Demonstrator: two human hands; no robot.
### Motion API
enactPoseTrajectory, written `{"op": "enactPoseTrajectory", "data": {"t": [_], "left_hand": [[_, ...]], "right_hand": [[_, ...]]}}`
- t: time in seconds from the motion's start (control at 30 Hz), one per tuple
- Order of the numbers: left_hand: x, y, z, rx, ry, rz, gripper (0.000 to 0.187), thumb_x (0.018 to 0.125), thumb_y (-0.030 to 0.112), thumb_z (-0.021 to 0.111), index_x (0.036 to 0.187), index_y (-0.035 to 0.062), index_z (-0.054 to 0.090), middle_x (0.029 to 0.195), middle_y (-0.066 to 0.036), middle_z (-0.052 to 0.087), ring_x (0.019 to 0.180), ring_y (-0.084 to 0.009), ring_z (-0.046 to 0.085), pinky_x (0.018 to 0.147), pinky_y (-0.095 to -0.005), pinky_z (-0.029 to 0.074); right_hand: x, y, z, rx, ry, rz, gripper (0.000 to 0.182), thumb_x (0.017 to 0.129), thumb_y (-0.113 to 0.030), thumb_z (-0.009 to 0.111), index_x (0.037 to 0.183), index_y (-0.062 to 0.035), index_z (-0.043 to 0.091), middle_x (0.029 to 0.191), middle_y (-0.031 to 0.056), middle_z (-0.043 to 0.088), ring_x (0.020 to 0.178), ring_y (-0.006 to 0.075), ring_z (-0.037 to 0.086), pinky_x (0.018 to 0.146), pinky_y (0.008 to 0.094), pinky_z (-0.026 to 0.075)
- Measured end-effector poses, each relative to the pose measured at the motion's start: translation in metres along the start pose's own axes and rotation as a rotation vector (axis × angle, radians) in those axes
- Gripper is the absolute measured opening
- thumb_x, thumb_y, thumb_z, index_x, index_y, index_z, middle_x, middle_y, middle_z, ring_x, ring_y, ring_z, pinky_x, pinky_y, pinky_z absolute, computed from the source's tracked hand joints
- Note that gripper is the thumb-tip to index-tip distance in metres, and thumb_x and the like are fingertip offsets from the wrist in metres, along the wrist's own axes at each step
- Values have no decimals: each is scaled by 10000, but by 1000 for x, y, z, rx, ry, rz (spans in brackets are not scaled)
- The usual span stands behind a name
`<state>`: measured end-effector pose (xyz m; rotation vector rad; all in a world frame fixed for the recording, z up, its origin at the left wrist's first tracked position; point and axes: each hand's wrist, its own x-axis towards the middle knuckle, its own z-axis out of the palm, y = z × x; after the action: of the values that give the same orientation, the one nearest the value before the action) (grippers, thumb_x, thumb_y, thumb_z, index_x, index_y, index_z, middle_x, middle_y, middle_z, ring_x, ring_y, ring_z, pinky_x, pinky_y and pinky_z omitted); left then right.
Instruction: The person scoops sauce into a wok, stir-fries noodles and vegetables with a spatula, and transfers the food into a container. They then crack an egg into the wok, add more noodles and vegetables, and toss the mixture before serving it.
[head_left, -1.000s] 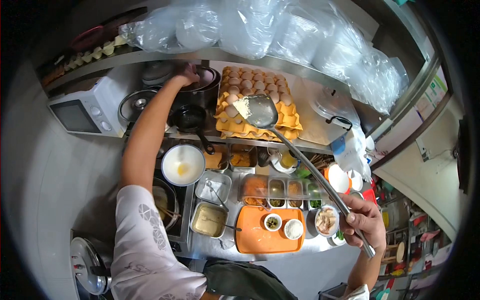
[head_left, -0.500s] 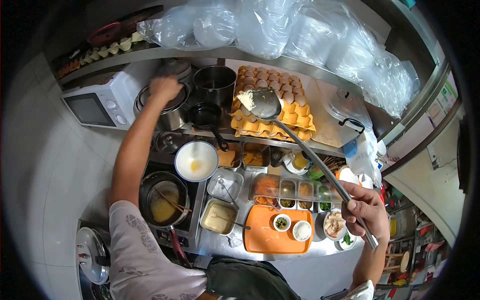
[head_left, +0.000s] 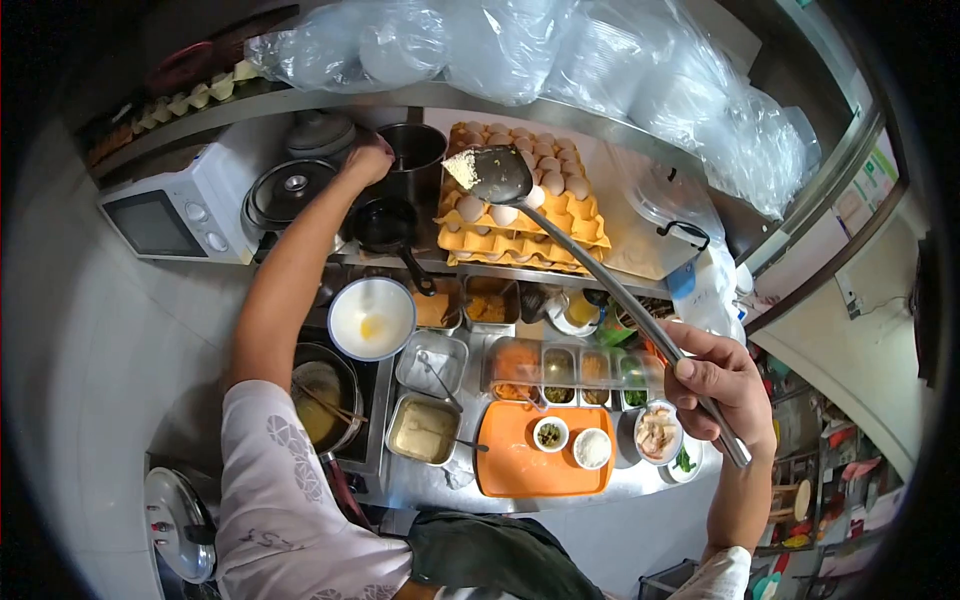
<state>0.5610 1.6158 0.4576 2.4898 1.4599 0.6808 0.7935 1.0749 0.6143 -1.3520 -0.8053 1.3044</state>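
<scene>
My right hand (head_left: pixel 722 385) is wrapped round the handle of a long metal spatula (head_left: pixel 500 178). Pale food sits on the blade, which hangs over the trays of eggs (head_left: pixel 550 212). My left hand (head_left: pixel 370 160) is at the near left rim of a dark deep pot (head_left: pixel 418 165), its fingers curled and partly hidden; what they hold, if anything, cannot be made out. Beside it, a glass-lidded pot (head_left: pixel 292 190) has its lid on. A small black pan (head_left: pixel 388 226) lies below my left hand.
A frying pan (head_left: pixel 325 400) with liquid and chopsticks is on the stove at left. A white bowl (head_left: pixel 371 318) holds a little yellow liquid. An orange tray (head_left: pixel 515 480) carries two small dishes. The microwave (head_left: pixel 170 215) stands at upper left, and bagged containers (head_left: pixel 510 50) fill the shelf above.
My left hand has moved right, from the lidded pot to the dark deep pot. My right hand still holds the spatula. The whole view has shifted slightly.
</scene>
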Motion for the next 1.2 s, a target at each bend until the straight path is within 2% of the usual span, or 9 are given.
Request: {"op": "enactPoseTrajectory", "data": {"t": [0.2,0.37,0.47,0.67,0.7,0.8,0.97,1.07,1.2], "left_hand": [[54,-35,51,-113,125,-216,186,743,138,718,891,36,762,950,-178,735,901,-303,713,820,-406,562],[58,-59,36,-677,68,-269,308,659,178,805,931,44,752,1009,-170,737,942,-290,717,860,-431,549],[46,-54,4,-572,192,-222,271,695,165,767,943,57,743,981,-164,738,915,-308,717,830,-438,550],[48,-59,-39,-204,376,-93,413,822,255,641,1194,75,650,1234,-189,646,1131,-348,626,937,-452,506],[46,-58,-44,-119,408,-59,431,850,281,617,1228,76,632,1283,-189,621,1182,-350,598,969,-453,489],[25,-37,-71,171,460,21,468,918,365,548,1289,84,597,1379,-176,559,1291,-342,518,1047,-450,432],[16,-40,-66,60,536,140,483,939,452,541,1296,134,611,1366,-158,577,1264,-338,538,1037,-438,439],[-38,20,-105,-20,280,-91,567,945,470,545,1398,129,535,1453,-142,509,1350,-351,450,1111,-406,379],[-14,-7,-81,58,378,-33,557,965,510,501,1382,144,556,1439,-125,526,1350,-322,459,1111,-405,379]], "right_hand": [[14,-9,13,-48,-31,10,494,931,-94,612,1386,61,496,656,32,499,393,52,409,334,181,314],[35,-18,22,-65,-3,14,480,947,-97,598,1385,66,487,651,49,523,353,61,416,310,189,316],[55,-23,27,-81,-4,-4,436,967,-99,566,1366,63,500,656,48,528,365,56,420,316,190,313],[111,-33,48,-119,-94,17,284,990,-122,536,1221,42,558,670,8,509,380,46,408,324,195,320],[123,-32,51,-119,-110,28,147,990,-123,532,1056,4,565,690,9,513,386,45,406,323,199,324],[154,-30,70,-62,-135,21,144,949,-110,559,860,3,565,699,58,542,421,69,446,347,226,331],[207,-12,87,-67,-155,42,109,970,-114,533,924,-16,545,716,32,516,449,54,432,355,218,328],[215,-8,88,-72,-184,24,112,983,-119,505,996,-15,547,730,11,489,470,45,412,368,206,318],[208,-7,84,-42,-156,24,96,978,-105,512,1005,-21,548,742,22,507,465,46,417,364,204,314]]}}
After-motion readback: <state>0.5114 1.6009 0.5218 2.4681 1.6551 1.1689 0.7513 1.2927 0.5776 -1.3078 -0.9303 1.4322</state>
